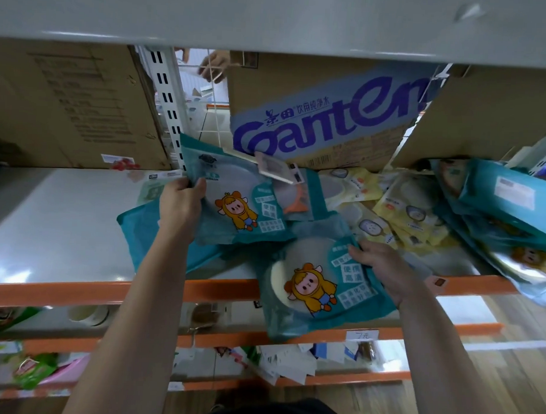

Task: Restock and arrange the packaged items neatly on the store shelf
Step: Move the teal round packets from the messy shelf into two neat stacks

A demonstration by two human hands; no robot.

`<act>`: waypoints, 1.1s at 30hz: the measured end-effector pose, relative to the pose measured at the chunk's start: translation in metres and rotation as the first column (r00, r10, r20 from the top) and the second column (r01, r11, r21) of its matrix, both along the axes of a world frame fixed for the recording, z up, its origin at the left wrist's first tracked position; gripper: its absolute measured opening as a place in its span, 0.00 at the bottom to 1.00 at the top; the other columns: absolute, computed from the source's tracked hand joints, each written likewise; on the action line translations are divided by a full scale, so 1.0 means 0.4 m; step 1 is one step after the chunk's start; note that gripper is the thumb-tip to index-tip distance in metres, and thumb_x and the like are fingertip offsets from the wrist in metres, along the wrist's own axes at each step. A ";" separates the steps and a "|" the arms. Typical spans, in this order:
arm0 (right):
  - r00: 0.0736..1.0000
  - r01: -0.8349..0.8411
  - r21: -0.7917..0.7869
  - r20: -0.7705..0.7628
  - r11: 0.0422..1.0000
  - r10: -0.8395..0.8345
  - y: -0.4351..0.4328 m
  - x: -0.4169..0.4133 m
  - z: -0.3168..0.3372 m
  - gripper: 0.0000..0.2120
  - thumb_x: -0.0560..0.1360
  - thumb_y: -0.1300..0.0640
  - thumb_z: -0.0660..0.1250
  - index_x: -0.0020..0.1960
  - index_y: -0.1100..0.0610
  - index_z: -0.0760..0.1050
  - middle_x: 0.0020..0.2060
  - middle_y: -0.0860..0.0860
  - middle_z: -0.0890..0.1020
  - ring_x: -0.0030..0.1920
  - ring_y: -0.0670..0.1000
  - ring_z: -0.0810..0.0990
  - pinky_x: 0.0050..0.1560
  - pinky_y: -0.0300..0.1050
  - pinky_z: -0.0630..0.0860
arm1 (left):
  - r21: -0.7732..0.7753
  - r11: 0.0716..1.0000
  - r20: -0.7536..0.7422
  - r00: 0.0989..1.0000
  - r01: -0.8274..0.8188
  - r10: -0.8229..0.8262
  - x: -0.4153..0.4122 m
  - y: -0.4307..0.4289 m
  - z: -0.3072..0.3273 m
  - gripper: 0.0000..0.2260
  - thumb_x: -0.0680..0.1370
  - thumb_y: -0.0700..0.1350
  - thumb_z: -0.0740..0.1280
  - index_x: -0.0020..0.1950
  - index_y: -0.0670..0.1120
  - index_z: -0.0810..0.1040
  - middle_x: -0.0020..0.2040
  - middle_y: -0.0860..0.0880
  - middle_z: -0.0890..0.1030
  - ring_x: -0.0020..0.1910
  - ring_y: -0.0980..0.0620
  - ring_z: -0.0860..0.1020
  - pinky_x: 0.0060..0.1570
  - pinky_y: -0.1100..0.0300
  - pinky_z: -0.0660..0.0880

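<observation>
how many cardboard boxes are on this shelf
3: the left box at the far left, the blue-lettered box in the middle, the right box at the far right. Others may be hidden behind them.

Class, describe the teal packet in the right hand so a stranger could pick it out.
Find the Ganten box at the back. In front of it, the right hand grips a teal packet with a yellow-coated cartoon child. Unlike its twin in the left hand, it overhangs the orange shelf edge.
</observation>
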State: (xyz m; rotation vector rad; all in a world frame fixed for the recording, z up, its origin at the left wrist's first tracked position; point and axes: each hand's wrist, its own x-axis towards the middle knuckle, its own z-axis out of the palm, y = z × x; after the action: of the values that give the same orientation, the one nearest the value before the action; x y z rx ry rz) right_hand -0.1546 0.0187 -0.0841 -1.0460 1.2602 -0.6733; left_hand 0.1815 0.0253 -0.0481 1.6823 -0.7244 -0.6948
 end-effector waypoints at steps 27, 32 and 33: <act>0.991 0.086 -0.332 0.127 0.939 -0.046 0.014 0.236 0.011 0.11 0.82 0.57 0.59 0.49 0.50 0.80 0.41 0.47 0.86 0.40 0.47 0.84 0.39 0.43 0.79 | -0.202 0.918 -0.065 0.940 -0.341 0.335 0.247 0.366 -0.038 0.08 0.82 0.45 0.59 0.58 0.52 0.75 0.49 0.48 0.80 0.49 0.46 0.79 0.48 0.47 0.79; 0.979 0.116 -0.334 0.195 0.935 -0.052 0.094 0.450 -0.002 0.09 0.82 0.56 0.59 0.48 0.53 0.77 0.38 0.47 0.85 0.38 0.47 0.84 0.36 0.42 0.80 | -0.180 0.937 0.062 0.947 -0.299 0.315 0.418 0.483 -0.047 0.08 0.82 0.43 0.59 0.48 0.51 0.76 0.42 0.47 0.78 0.44 0.45 0.76 0.43 0.51 0.76; 0.979 0.113 -0.333 0.196 0.936 -0.049 0.114 0.494 -0.005 0.09 0.82 0.55 0.59 0.48 0.53 0.76 0.39 0.48 0.84 0.39 0.49 0.84 0.38 0.45 0.80 | -0.167 0.942 0.089 0.947 -0.292 0.310 0.455 0.508 -0.045 0.09 0.82 0.43 0.59 0.46 0.52 0.76 0.41 0.48 0.78 0.43 0.45 0.76 0.42 0.49 0.75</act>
State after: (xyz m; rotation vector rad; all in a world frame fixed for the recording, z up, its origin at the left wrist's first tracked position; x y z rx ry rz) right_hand 0.0429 0.0644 -0.0861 -1.1877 1.0491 -1.0588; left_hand 0.3635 0.2285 -0.0663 1.6547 -0.5655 -0.3215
